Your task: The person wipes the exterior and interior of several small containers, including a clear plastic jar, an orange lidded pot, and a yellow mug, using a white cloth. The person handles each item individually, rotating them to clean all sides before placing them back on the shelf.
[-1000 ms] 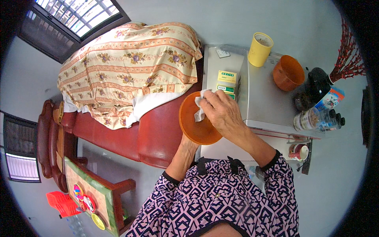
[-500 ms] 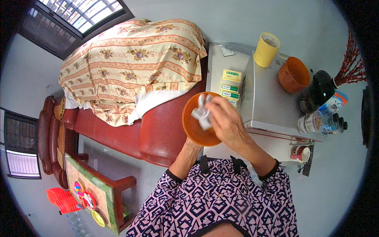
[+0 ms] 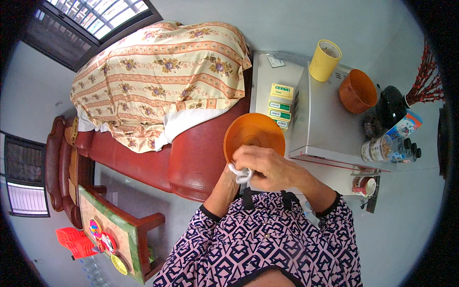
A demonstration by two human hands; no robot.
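In front of my chest is a round orange bowl [image 3: 256,128], its circular face turned up toward me and a ring visible at its middle. My left hand [image 3: 230,175] supports it from below and behind on the near left side; most of those fingers are hidden by the bowl. My right hand [image 3: 265,165] is closed over the bowl's near edge, pinching a crumpled white cloth [image 3: 243,174]. Part of the cloth hangs out past the rim beside my left wrist.
Beyond the bowl, green-and-yellow boxes [image 3: 280,103] line a counter beside a silver metal cabinet [image 3: 322,110]. On the cabinet stand a yellow canister [image 3: 325,60], another orange pot [image 3: 357,91] and jars [image 3: 377,149]. A red sofa [image 3: 191,165] under a floral cloth [image 3: 162,67] lies left.
My right hand and the white cloth have moved from inside the bowl toward me, to its near rim. The bowl has tilted, so more of its round face shows.
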